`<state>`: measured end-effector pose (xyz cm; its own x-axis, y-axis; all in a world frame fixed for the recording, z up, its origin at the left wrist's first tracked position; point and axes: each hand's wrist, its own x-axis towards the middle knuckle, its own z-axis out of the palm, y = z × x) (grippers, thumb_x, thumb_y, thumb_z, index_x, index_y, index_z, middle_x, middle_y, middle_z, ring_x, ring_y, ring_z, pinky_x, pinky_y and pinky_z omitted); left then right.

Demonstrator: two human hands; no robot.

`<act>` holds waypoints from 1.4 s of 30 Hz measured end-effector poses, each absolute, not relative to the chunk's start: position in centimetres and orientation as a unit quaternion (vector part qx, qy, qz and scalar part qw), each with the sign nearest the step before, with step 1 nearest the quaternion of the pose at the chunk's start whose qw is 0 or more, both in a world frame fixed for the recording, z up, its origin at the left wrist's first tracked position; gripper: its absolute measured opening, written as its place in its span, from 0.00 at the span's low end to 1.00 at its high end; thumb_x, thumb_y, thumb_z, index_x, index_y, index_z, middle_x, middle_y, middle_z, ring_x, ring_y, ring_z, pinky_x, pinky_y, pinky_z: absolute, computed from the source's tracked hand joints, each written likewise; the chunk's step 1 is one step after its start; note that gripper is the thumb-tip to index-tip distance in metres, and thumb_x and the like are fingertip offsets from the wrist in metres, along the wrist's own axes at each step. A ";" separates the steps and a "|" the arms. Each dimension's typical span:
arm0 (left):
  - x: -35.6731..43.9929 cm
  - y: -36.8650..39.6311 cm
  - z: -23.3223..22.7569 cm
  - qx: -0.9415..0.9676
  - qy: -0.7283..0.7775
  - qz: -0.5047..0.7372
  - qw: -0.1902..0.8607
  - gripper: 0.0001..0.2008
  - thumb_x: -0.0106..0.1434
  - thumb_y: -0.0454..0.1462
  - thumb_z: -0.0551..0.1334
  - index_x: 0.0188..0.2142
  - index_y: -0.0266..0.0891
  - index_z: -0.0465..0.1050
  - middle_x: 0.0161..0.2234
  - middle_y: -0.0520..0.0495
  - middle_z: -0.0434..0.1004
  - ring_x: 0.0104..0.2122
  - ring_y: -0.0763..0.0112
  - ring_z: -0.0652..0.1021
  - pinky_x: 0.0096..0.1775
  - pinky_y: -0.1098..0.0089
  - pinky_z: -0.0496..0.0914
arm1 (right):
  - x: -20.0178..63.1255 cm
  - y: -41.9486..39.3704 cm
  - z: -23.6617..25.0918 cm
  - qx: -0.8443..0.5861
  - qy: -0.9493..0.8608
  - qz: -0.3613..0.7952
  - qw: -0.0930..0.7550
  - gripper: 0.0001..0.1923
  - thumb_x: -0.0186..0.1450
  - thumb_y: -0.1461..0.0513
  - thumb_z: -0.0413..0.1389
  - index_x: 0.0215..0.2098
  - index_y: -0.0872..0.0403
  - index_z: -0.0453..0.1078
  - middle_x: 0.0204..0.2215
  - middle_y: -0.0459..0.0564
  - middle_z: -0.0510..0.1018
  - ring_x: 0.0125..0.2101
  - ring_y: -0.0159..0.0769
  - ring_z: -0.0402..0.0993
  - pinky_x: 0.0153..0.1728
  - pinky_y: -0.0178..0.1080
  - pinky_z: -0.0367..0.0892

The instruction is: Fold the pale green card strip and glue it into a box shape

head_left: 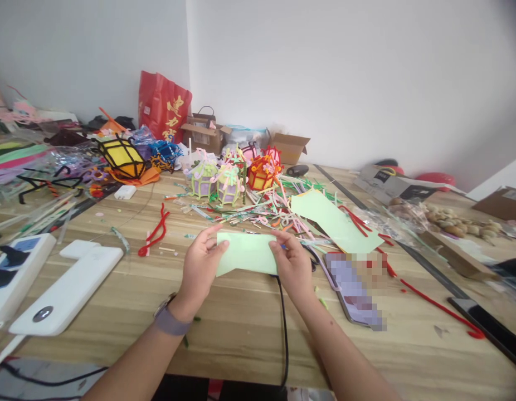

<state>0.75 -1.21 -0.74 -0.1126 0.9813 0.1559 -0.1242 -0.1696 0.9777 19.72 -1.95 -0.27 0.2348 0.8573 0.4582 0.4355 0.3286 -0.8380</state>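
Between my two hands a light green sheet of paper (247, 252) is stretched out above the table, its lower left corner hanging in a point. My left hand (202, 262), with a watch (170, 314) on the wrist, pinches the left edge, thumb in front. My right hand (292, 264) grips the right edge the same way. Beyond the paper stand several small pipe-cleaner lanterns, among them a green and purple one (203, 181) and an orange-red one (261, 174). A larger light green sheet (339, 220) lies to the right.
A phone (352, 289), its screen blurred, lies right of my hands near red pipe cleaners (433, 303). On the left are a white power bank (69, 292) and a power strip (19, 278). A black cable (285, 334) runs to the front edge. Loose pipe cleaners and scraps cover the middle.
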 end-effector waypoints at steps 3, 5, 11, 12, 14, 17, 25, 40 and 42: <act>0.4 -1.4 -0.2 0.516 0.423 0.571 0.478 0.37 0.60 0.49 0.62 0.65 0.39 0.54 0.35 0.47 0.80 0.37 0.65 0.79 0.35 0.70 0.70 | 19.9 -1.6 -0.3 -0.555 -0.569 0.201 0.573 0.16 0.61 0.52 0.54 0.41 0.53 0.72 0.26 0.45 0.72 0.21 0.30 0.63 0.23 0.34 0.59; 0.2 -1.6 0.1 0.586 0.402 0.525 0.468 0.45 0.56 0.51 0.65 0.67 0.39 0.49 0.51 0.39 0.76 0.52 0.57 0.75 0.46 0.65 0.71 | 20.1 -1.4 -0.4 -0.555 -0.557 0.216 0.579 0.17 0.60 0.52 0.54 0.41 0.54 0.72 0.26 0.46 0.72 0.23 0.32 0.64 0.24 0.34 0.60; 0.1 -2.0 0.8 0.689 0.423 0.427 0.405 0.40 0.58 0.49 0.64 0.66 0.42 0.53 0.67 0.44 0.53 0.66 0.59 0.56 0.63 0.63 0.54 | 20.2 -1.2 -0.3 -0.545 -0.546 0.224 0.595 0.16 0.59 0.52 0.56 0.41 0.54 0.72 0.28 0.46 0.72 0.27 0.33 0.67 0.28 0.36 0.62; 0.1 -2.0 0.8 0.693 0.419 0.422 0.407 0.39 0.59 0.49 0.63 0.66 0.42 0.54 0.67 0.45 0.55 0.65 0.60 0.57 0.62 0.64 0.55 | 20.2 -1.3 -0.3 -0.545 -0.545 0.221 0.597 0.16 0.59 0.53 0.56 0.41 0.53 0.72 0.27 0.45 0.71 0.27 0.33 0.66 0.28 0.36 0.61; 0.1 -1.9 0.9 0.695 0.414 0.424 0.407 0.36 0.59 0.48 0.63 0.65 0.43 0.57 0.65 0.47 0.59 0.65 0.60 0.59 0.62 0.64 0.57 | 20.1 -1.3 -0.2 -0.543 -0.541 0.232 0.599 0.16 0.59 0.53 0.57 0.42 0.53 0.72 0.26 0.44 0.70 0.25 0.32 0.65 0.27 0.35 0.60; 0.1 -1.8 1.0 0.679 0.434 0.448 0.387 0.32 0.60 0.47 0.62 0.62 0.43 0.62 0.63 0.48 0.65 0.64 0.62 0.60 0.62 0.64 0.57 | 19.9 -1.5 0.1 -0.521 -0.520 0.308 0.603 0.25 0.61 0.50 0.55 0.53 0.53 0.67 0.24 0.43 0.71 0.23 0.32 0.64 0.25 0.35 0.60; 0.0 -1.7 0.8 0.617 0.458 0.501 0.398 0.30 0.60 0.47 0.62 0.61 0.44 0.63 0.63 0.49 0.64 0.63 0.61 0.62 0.62 0.63 0.56 | 19.2 -2.2 -0.5 -0.464 -0.554 0.412 0.555 0.32 0.61 0.48 0.58 0.60 0.51 0.62 0.17 0.39 0.65 0.18 0.30 0.59 0.21 0.34 0.56; -1.1 -1.8 0.9 0.593 0.484 0.500 0.406 0.26 0.61 0.43 0.60 0.59 0.41 0.67 0.54 0.41 0.75 0.50 0.58 0.76 0.50 0.60 0.69 | 19.2 -1.7 -1.7 -0.469 -0.623 0.316 0.540 0.20 0.62 0.51 0.57 0.49 0.51 0.72 0.23 0.44 0.73 0.24 0.32 0.66 0.25 0.34 0.63; -1.4 -1.9 1.0 0.586 0.483 0.487 0.432 0.27 0.59 0.44 0.62 0.57 0.42 0.69 0.46 0.43 0.80 0.42 0.59 0.79 0.43 0.61 0.72 | 19.2 -1.7 -1.7 -0.463 -0.616 0.339 0.540 0.17 0.60 0.51 0.59 0.42 0.51 0.76 0.30 0.48 0.78 0.29 0.34 0.71 0.30 0.36 0.66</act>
<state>-1.42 -1.90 0.97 0.0594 0.9865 0.1526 0.1461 -0.1598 0.9763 19.21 -1.66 -1.72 0.0115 0.9364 0.3508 0.2051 0.3411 -0.9174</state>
